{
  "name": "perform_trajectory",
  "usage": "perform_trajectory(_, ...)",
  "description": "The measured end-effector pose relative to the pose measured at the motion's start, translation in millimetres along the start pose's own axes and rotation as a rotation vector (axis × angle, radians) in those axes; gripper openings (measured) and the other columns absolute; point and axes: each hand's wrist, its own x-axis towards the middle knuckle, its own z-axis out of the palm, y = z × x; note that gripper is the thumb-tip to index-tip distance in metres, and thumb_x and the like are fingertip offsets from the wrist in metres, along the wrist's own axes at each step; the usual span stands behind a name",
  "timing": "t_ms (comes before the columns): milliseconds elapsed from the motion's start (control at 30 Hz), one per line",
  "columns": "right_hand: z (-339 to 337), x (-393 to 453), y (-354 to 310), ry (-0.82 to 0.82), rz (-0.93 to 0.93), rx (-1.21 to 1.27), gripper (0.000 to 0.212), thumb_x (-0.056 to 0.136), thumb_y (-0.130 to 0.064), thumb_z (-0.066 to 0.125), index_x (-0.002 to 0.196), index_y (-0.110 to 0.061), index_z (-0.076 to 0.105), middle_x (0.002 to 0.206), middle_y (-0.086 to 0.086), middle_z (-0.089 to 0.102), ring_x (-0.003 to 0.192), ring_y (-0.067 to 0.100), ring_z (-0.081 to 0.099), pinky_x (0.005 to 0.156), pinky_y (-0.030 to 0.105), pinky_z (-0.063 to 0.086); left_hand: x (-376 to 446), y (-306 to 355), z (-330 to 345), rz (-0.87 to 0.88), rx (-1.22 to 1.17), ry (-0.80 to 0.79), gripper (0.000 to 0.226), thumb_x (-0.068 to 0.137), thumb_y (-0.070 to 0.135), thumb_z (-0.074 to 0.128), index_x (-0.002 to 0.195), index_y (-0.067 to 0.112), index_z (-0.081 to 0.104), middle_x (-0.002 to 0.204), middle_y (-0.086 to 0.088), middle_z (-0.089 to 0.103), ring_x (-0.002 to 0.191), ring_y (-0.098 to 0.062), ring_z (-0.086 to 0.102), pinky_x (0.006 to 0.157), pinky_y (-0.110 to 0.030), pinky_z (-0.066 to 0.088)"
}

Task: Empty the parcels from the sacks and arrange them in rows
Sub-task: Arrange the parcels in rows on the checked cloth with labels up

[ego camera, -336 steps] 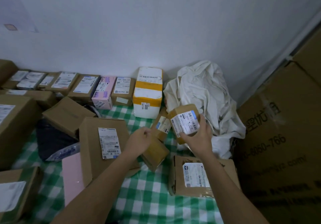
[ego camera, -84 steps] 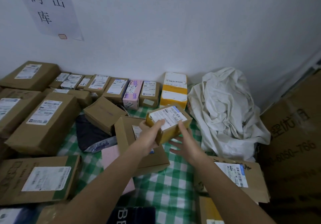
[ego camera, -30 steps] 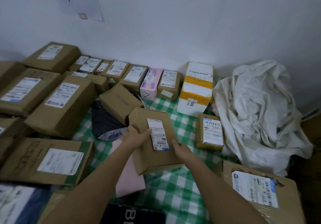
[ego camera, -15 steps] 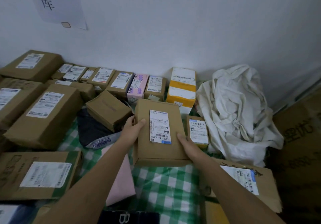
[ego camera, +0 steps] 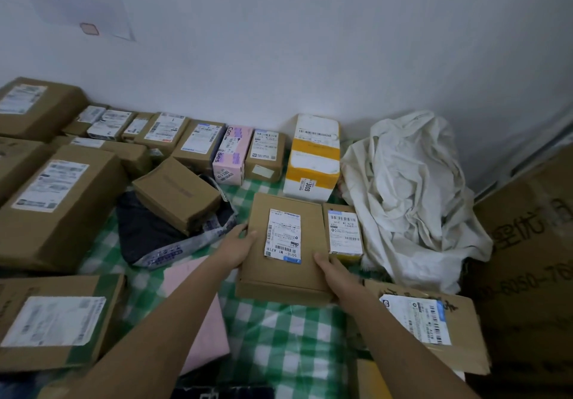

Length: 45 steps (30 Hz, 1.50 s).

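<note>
both your left hand (ego camera: pixel 237 248) and right hand (ego camera: pixel 333 271) grip the flat brown cardboard parcel (ego camera: pixel 285 250); pushed further, it probably knocks the small labelled box (ego camera: pixel 344 231) askew.

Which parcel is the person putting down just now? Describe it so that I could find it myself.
Start at the crumpled white sack against the wall. Left of it a white box with yellow tape ends the back row, and in front of that lies a small labelled box. The flat brown box beside it, gripped by the left hand and right hand, is the one.
</note>
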Motion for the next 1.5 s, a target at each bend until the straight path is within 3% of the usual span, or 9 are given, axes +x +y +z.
perform_trajectory(233,5.8,18.2,2.1,-0.019,0.057,-0.001,0.051,0.1,-0.028,0.048,0.146,-0.031,0.029,0.139,0.003,0.048,0.122,0.027,0.049,0.101,0.051,0.043,11.3,-11.2,5.9,0.061,0.149,0.021,0.049,0.1,0.022,0.047,0.147,0.015,0.035,0.147,-0.007,0.043,0.13,-0.025,0.044,0.107,-0.036,0.037)
perform_trajectory(500,18.7,25.7,20.1,0.185,-0.153,-0.137,0.072,0.094,-0.025,0.058,0.152,-0.018,0.015,0.15,0.008,0.035,0.133,0.027,0.041,0.108,0.041,0.038,16.0,-16.8,6.2,0.041,0.192,-0.095,0.067,0.089,0.008,0.06,0.149,0.018,0.031,0.14,-0.004,0.052,0.112,-0.018,0.054,0.097,-0.031,0.045)
perform_trajectory(567,21.0,19.7,27.2,0.288,-0.25,-0.355,0.078,0.09,-0.037,0.062,0.15,-0.017,0.016,0.152,0.009,0.031,0.136,0.028,0.035,0.106,0.042,0.038,10.8,-17.0,10.2,0.046,0.239,-0.131,0.072,0.089,0.01,0.063,0.15,0.015,0.025,0.142,-0.005,0.047,0.118,-0.021,0.051,0.092,-0.026,0.042)
perform_trajectory(667,25.7,9.4,29.1,0.388,-0.426,-0.905,0.085,0.085,-0.058,0.059,0.149,-0.022,0.017,0.156,0.006,0.017,0.142,0.03,0.017,0.11,0.045,0.031,1.7,-14.4,12.2,0.076,0.286,-0.133,0.076,0.089,0.012,0.064,0.151,0.014,0.02,0.148,-0.009,0.039,0.121,-0.021,0.047,0.09,-0.025,0.041)
perform_trajectory(767,34.4,8.1,32.8,0.228,-0.518,-1.241,0.089,0.082,-0.057,0.062,0.15,-0.03,0.012,0.159,0.005,0.0,0.146,0.034,-0.001,0.115,0.051,0.023,-6.8,-14.6,13.4,0.112,0.29,-0.111,0.068,0.086,0.014,0.067,0.146,0.017,0.034,0.142,-0.006,0.048,0.112,-0.017,0.052,0.094,-0.03,0.047)
perform_trajectory(833,40.1,9.7,36.2,0.18,-0.494,-1.281,0.09,0.084,-0.047,0.065,0.152,-0.03,0.009,0.159,0.006,-0.003,0.146,0.036,-0.005,0.109,0.047,0.036,-15.6,-13.8,15.7,0.094,0.33,-0.059,0.058,0.088,0.008,0.062,0.141,0.012,0.039,0.132,-0.004,0.052,0.116,-0.022,0.052,0.09,-0.027,0.045)
perform_trajectory(933,45.1,10.2,38.3,0.236,-0.52,-1.247,0.083,0.086,-0.042,0.065,0.149,-0.028,0.014,0.155,0.009,0.009,0.144,0.036,0.003,0.099,0.039,0.048,-21.6,-17.4,20.1,0.012,0.415,-0.036,0.041,0.093,0.008,0.054,0.133,0.003,0.046,0.126,-0.013,0.055,0.113,-0.026,0.054,0.088,-0.028,0.045)
perform_trajectory(1200,42.9,8.6,39.3,0.249,-0.571,-1.199,0.072,0.084,-0.042,0.067,0.142,-0.022,0.028,0.145,0.011,0.023,0.136,0.031,0.02,0.095,0.034,0.046,-23.7,-31.3,17.2,-0.007,0.412,-0.03,0.058,0.09,0.003,0.052,0.145,0.01,0.035,0.143,-0.01,0.044,0.125,-0.024,0.047,0.096,-0.029,0.043)
perform_trajectory(1500,39.1,4.3,29.3,0.249,-0.578,-1.292,0.065,0.087,-0.047,0.061,0.138,-0.02,0.03,0.138,0.011,0.03,0.124,0.028,0.031,0.087,0.033,0.044,-29.5,-21.7,16.5,0.029,0.259,0.042,0.049,0.093,0.005,0.054,0.141,0.01,0.044,0.144,-0.008,0.042,0.125,-0.022,0.046,0.099,-0.029,0.042)
